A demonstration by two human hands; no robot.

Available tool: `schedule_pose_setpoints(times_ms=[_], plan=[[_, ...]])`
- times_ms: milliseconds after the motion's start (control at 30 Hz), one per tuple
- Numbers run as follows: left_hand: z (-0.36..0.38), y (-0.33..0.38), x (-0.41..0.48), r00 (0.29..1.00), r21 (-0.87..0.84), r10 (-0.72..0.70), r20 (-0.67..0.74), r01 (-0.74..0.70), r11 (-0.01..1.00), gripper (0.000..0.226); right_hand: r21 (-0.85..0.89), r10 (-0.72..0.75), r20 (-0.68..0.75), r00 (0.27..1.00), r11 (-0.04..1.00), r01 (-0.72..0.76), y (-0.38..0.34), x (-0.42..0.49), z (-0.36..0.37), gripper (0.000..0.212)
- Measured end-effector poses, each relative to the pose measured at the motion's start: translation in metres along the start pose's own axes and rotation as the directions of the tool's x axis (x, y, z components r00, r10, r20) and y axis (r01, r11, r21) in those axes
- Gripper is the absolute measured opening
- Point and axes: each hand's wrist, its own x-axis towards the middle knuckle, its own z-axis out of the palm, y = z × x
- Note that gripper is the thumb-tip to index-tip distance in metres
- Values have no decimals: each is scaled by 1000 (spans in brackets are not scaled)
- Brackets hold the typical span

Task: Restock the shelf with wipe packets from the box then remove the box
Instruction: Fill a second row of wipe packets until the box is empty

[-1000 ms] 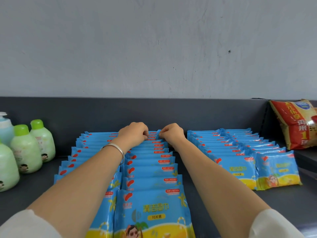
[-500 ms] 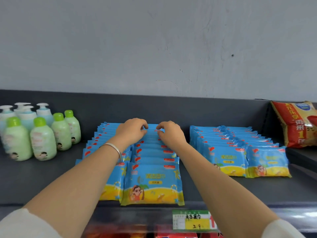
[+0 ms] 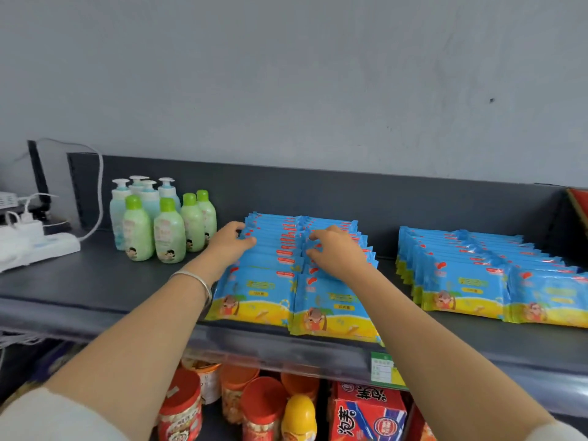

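Observation:
Two rows of blue and yellow wipe packets [image 3: 254, 294] stand overlapped on the dark shelf [image 3: 95, 281], front to back. My left hand [image 3: 229, 243] is at the left side of the left row, with fingers and thumb curled round the packets' ends near the back. On top of the right row, my right hand [image 3: 334, 251] pinches the upper edges of packets with bent fingers and thumb. A second group of the same wipe packets [image 3: 471, 281] stands further right. The box is not in view.
Green and blue lotion bottles [image 3: 159, 224] stand left of the wipes. A white power strip [image 3: 38, 246] with cables lies at the far left. Below the shelf edge with its price tag [image 3: 383, 367] are jars [image 3: 181, 409] and a red carton [image 3: 369, 412].
The view has pulled back and turned left, showing the lower shelf. My hands have moved apart and forward from the rear packets, the left to the row's left side.

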Motion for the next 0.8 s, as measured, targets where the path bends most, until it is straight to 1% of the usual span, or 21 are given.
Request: schedule_pose_setpoints(times_ms=[100,167,200,233,300,333,400,467,533,567,600,667,800], plan=[[-1,-7,-1,997,-183,-61,43,68,981,62,-35,85,-9,996,996,-85,-6,-7,1,43],[-2,-13,0,991,-281,-88,105,115,953,71,-68,149,-57,987,986,-153,-9,-13,1,45],[-3,-17,2,983,-340,-114,142,157,927,71,-80,192,-93,977,977,-200,-9,-16,2,46],[-3,-20,3,975,-385,-132,180,193,902,64,-87,241,-133,961,963,-254,-8,-20,1,47],[-3,-27,5,955,-414,-141,260,242,877,31,-68,359,-186,915,924,-376,-5,-29,0,50],[-2,-30,6,943,-427,-134,303,260,866,22,-38,423,-190,886,898,-437,-3,-33,-1,53],[1,-36,9,924,-475,-117,365,293,830,22,58,544,-148,826,838,-542,2,-40,-2,59],[4,-37,10,927,-514,-83,367,276,812,10,183,626,-70,777,773,-607,8,-44,-1,65],[5,-36,9,930,-538,-62,362,263,801,6,301,642,-21,766,735,-608,11,-48,2,64],[5,-36,8,931,-546,-54,362,259,797,8,347,637,-14,770,726,-594,11,-49,2,63],[4,-38,8,932,-554,-42,359,249,795,14,381,634,-13,774,719,-582,10,-50,3,64],[5,-39,10,932,-566,-40,360,252,785,28,416,621,-27,784,720,-556,9,-51,3,62],[5,-36,9,931,-572,-25,364,245,783,22,435,593,-12,805,728,-530,7,-49,2,58]])
